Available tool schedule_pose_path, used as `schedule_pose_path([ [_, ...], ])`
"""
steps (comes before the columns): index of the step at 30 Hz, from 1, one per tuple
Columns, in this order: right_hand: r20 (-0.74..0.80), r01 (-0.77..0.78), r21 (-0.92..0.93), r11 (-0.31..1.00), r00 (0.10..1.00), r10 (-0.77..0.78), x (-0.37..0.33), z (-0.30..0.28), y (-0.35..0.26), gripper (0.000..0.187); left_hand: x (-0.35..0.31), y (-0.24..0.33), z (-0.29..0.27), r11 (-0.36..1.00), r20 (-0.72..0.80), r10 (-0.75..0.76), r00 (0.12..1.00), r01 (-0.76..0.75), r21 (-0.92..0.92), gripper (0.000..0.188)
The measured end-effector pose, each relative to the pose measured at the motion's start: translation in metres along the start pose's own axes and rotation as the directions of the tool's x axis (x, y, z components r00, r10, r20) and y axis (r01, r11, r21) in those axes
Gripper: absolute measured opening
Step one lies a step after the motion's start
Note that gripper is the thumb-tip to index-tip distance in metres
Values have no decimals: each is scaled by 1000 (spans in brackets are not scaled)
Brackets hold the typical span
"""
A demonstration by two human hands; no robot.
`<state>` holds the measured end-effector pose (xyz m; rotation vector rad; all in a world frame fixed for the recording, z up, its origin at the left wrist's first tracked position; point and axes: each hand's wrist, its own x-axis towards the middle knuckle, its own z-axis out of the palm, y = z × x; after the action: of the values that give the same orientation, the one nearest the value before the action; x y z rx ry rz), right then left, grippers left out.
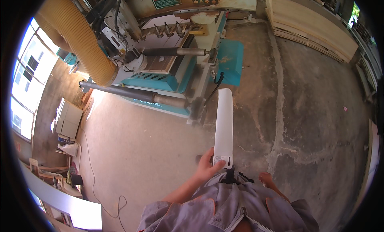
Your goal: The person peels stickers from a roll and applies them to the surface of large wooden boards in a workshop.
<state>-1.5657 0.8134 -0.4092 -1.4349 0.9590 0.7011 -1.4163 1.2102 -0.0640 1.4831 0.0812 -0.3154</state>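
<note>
White casing (224, 124), one piece: long, narrow, slightly curved, rounded at the far end; a printed label and a small dark slot at the near end. Held upright in front of my body, above the floor (160, 152), apart from the machine.

Left hand (208, 164), bare: closed round the near end of the casing, thumb laid across the label, fingers at its left edge.

Right hand (265, 178), bare: low at my right side, near the jacket and well apart from the casing; fingers too small to make out, so I cannot tell whether they are curled or spread.

Jacket (192, 210), worn by me: grey, orange piping, zip partly open.

Machine (154, 80), teal and white: standing on the floor beyond the casing, two dark rollers (124, 92) projecting along it, a row of metal tool holders (169, 30) toward its far edge.

Ribbed hose (76, 36), tan, thick: descending at the machine's left side.

Teal box (232, 62): at the machine's right edge.

Boards (312, 24), pale, stacked: toward the floor's far right corner.

Cabinet (69, 119), light-coloured: at the floor's left edge, below the windows (36, 80).

Cord (93, 172), thin: trailing along the floor's left side, looped at its near end.
</note>
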Motion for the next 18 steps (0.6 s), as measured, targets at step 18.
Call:
schedule_pose_path([
  [18, 61, -4, -41, 999, 998, 7, 149, 51, -8, 19, 70, -94, -49, 998, -45, 54, 998, -53, 14, 41],
])
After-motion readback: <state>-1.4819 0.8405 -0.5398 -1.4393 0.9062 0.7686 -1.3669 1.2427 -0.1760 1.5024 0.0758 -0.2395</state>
